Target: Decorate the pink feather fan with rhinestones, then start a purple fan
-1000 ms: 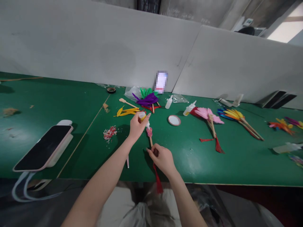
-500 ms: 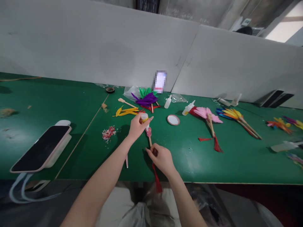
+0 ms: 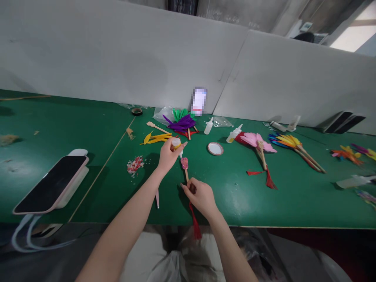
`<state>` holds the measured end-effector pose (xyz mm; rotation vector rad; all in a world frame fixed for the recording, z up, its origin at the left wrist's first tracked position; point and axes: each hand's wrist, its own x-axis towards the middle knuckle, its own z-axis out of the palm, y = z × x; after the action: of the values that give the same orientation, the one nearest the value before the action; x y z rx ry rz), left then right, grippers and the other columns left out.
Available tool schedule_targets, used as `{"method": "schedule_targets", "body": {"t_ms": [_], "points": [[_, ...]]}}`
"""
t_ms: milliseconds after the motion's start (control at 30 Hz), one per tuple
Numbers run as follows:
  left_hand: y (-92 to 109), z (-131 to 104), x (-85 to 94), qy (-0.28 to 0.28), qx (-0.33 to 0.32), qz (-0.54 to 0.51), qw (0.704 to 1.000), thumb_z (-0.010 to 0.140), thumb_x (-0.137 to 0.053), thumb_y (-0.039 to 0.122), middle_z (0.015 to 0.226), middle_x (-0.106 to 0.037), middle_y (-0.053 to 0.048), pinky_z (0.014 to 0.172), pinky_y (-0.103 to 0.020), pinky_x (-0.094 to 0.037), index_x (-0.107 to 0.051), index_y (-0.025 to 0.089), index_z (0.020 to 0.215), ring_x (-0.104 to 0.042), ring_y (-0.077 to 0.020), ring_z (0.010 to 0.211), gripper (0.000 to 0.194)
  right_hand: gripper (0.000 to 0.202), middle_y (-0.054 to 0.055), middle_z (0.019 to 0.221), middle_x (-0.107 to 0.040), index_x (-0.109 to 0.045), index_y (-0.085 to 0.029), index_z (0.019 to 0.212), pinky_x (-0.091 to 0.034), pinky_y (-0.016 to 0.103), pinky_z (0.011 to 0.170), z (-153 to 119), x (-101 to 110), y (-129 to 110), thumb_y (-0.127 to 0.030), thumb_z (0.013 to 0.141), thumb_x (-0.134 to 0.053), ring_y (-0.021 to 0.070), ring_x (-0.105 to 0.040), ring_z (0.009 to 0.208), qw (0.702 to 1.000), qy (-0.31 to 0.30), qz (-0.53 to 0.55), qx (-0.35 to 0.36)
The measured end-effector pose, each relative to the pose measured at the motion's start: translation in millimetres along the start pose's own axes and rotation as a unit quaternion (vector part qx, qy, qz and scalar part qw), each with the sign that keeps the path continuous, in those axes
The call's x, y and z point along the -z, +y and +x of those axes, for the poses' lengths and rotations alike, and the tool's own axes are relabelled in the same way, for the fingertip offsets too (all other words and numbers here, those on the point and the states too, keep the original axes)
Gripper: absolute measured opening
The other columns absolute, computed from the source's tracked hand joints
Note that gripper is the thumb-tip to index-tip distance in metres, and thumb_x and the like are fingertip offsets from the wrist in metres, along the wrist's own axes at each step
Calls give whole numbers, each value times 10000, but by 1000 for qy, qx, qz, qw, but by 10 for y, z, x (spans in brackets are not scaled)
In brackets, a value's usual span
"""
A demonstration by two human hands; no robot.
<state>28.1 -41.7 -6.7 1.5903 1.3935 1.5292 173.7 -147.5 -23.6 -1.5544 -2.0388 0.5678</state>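
Between the fingers of my left hand is a small glue bottle, its nozzle tilted down beside the pink head of a wooden stick. My right hand pinches the lower part of that stick, and a red tassel hangs from it towards the table edge. Pink and white chips lie in a pile left of my left hand. A pink strip-like tool is partly covered by my left forearm.
Yellow feathers, a purple feather bundle, a white bottle, a round lid and a pink feather fan lie beyond my hands. A phone rests at the left.
My left hand has shifted slightly left and up with the bottle, so its nozzle has moved off the pink head. My right hand and the stick have stayed in place.
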Motion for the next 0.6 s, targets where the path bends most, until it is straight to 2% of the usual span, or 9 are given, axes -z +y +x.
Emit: {"method": "schedule_targets", "body": {"t_ms": [100, 267, 433, 600], "points": [[-16, 11, -8, 3, 21, -34, 999, 746, -588, 460, 712, -531, 9, 518, -225, -366, -522, 202, 840, -463, -111, 571, 282, 264, -36, 512, -516, -495, -198, 627, -266, 201, 459, 3, -2, 1, -364, 832, -509, 96, -463, 464, 1000, 1, 1, -1], [52, -15, -10, -66, 16, -11, 998, 727, -610, 440, 673, -517, 22, 521, -220, -359, -516, 198, 797, -458, -108, 564, 269, 261, -43, 514, -509, -482, -199, 627, -257, 202, 461, 4, -1, 3, -360, 828, -522, 93, -455, 464, 1000, -3, 5, -5], [21, 1, 6, -22, 15, -8, 1000, 740, -604, 438, 713, -532, 11, 528, -225, -368, -525, 198, 831, -462, -107, 572, 269, 266, -40, 509, -510, -484, -199, 624, -259, 199, 460, 3, 0, -3, -365, 831, -515, 93, -455, 458, 1000, 2, 3, 0], [39, 0, 4, -59, 12, 0, 998, 732, -608, 444, 669, -514, 23, 502, -221, -347, -516, 201, 807, -437, -102, 541, 271, 274, -36, 505, -521, -487, -196, 623, -257, 190, 454, 5, 9, -12, -369, 834, -509, 92, -466, 460, 1000, -1, -5, 2]]}}
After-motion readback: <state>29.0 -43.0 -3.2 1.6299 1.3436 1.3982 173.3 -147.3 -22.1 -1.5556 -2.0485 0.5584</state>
